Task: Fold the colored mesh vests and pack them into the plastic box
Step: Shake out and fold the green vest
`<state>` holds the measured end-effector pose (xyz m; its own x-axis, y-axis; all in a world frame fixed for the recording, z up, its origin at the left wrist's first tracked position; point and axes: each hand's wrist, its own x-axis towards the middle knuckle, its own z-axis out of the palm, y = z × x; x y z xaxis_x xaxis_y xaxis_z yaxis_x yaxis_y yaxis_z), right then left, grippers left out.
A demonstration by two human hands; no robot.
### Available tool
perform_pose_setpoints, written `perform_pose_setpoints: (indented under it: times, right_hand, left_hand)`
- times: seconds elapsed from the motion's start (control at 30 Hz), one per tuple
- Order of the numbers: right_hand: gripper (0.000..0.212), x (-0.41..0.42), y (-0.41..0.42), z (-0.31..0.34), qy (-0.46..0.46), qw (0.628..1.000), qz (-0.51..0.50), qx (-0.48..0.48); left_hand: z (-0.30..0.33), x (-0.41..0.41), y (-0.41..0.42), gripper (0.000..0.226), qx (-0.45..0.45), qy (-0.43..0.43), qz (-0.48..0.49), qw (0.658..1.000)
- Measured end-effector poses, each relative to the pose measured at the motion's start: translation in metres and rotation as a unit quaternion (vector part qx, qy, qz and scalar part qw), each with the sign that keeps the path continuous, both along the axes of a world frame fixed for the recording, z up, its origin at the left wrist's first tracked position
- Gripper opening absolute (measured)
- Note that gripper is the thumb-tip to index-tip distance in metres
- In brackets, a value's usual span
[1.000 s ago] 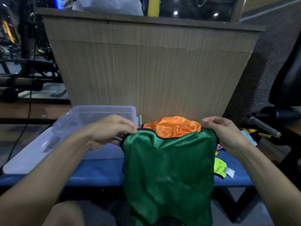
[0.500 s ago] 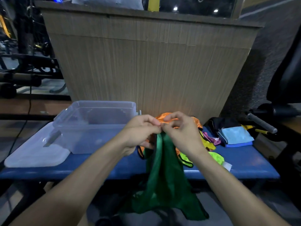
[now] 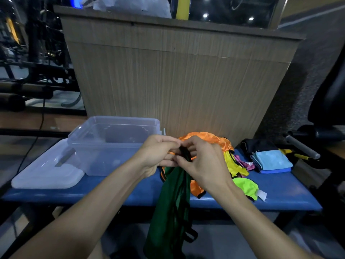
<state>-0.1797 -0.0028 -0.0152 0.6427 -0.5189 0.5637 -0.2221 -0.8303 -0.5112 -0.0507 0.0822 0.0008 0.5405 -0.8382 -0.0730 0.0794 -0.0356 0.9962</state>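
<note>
From my head view, my left hand (image 3: 158,156) and right hand (image 3: 203,165) meet above the blue padded bench (image 3: 280,191), fingers curled and pinching the black-trimmed top edge of the dark green mesh vest (image 3: 171,206), which hangs doubled lengthways past the bench's front edge. The clear plastic storage box (image 3: 112,146) stands open just to the left, its lid (image 3: 46,172) beside it. I judge the slippery mesh could slide from my pinch, or the halves misalign, and the dangling strap loop may snag the orange vest (image 3: 207,139) heaped behind
</note>
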Motion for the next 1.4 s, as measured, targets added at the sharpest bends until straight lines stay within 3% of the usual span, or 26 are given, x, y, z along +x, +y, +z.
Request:
perform_pose_setpoints:
  times: [0.1,0.23,0.37,0.43,0.6,0.7,0.87,0.97,1.1,1.4]
  right_hand:
    - [0.019,-0.003,-0.007,0.001,-0.001,1.0,0.008,0.011]
    - [0.012,-0.012,-0.024,0.014,0.003,0.967,0.094,0.236]
    - [0.01,-0.018,-0.035,0.018,-0.002,0.92,0.164,0.354]
    - [0.011,-0.018,-0.037,0.019,-0.015,0.905,0.18,0.385]
    - [0.026,-0.022,-0.041,0.018,-0.059,0.888,0.233,0.392]
    - [0.026,-0.023,-0.043,0.021,-0.079,0.899,0.241,0.356]
    - [0.03,-0.032,-0.067,0.045,-0.103,0.907,0.23,0.338]
    - [0.038,-0.036,-0.079,0.065,-0.106,0.917,0.224,0.312]
    - [0.035,-0.037,-0.087,0.084,-0.064,0.932,0.238,0.267]
    - [0.04,-0.038,-0.076,0.091,0.015,0.936,0.289,0.202]
  left_hand:
    - [0.001,0.001,0.004,0.021,-0.002,-0.036,-0.028,0.999]
    - [-0.001,0.004,0.011,0.021,-0.012,-0.193,-0.052,0.98]
    - [-0.001,0.008,0.012,0.015,-0.037,-0.45,-0.021,0.892]
    - [-0.001,0.01,0.01,0.013,-0.064,-0.494,-0.004,0.867]
    - [-0.006,0.018,0.003,0.015,-0.082,-0.458,-0.068,0.882]
    - [-0.008,0.015,0.003,0.015,-0.087,-0.411,-0.091,0.903]
    - [-0.017,0.025,0.014,0.038,-0.105,-0.338,-0.123,0.927]
    - [-0.027,0.021,0.024,0.031,-0.113,-0.319,-0.135,0.931]
    - [-0.041,0.005,0.025,0.014,-0.142,-0.336,-0.091,0.926]
    - [-0.023,-0.029,-0.004,0.01,-0.202,-0.366,0.042,0.907]
